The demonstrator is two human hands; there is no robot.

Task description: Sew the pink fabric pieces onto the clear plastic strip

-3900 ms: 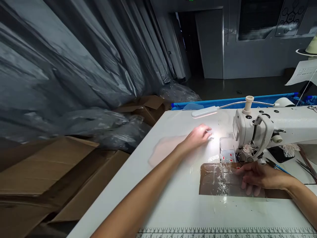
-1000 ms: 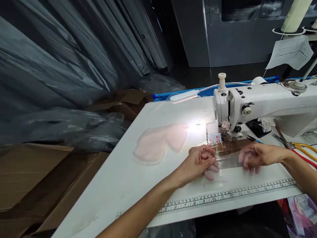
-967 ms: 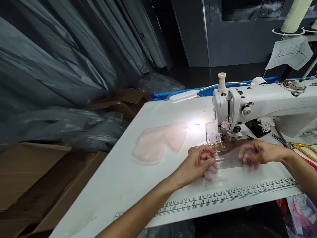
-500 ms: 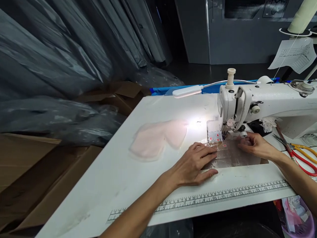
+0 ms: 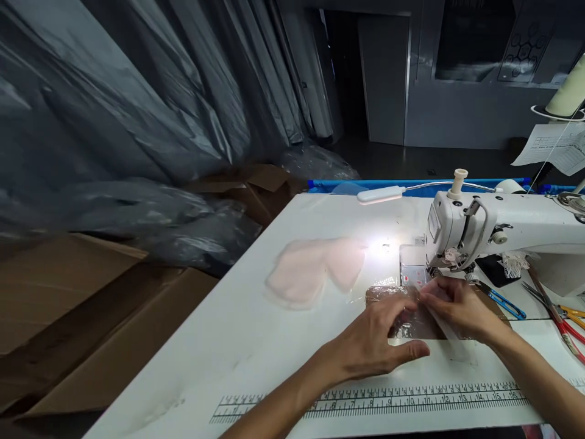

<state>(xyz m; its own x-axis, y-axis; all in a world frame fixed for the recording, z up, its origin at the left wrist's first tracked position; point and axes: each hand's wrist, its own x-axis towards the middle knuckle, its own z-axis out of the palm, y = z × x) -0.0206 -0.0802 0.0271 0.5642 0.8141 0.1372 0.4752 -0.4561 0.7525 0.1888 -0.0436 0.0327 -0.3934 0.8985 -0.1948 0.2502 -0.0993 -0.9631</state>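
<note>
While close together, hands [image 5: 377, 335] [image 5: 461, 308] half-curled.

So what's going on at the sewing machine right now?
A person is working bare-handed at the front of the sewing machine. The right hand pinches a sheer strip close to the needle area, while the left hand, thumb spread, is over the brown sheet in front of the machine. A sheer pink piece lies flat on the white table to the left, and blue thread snips lie to the right.
</note>
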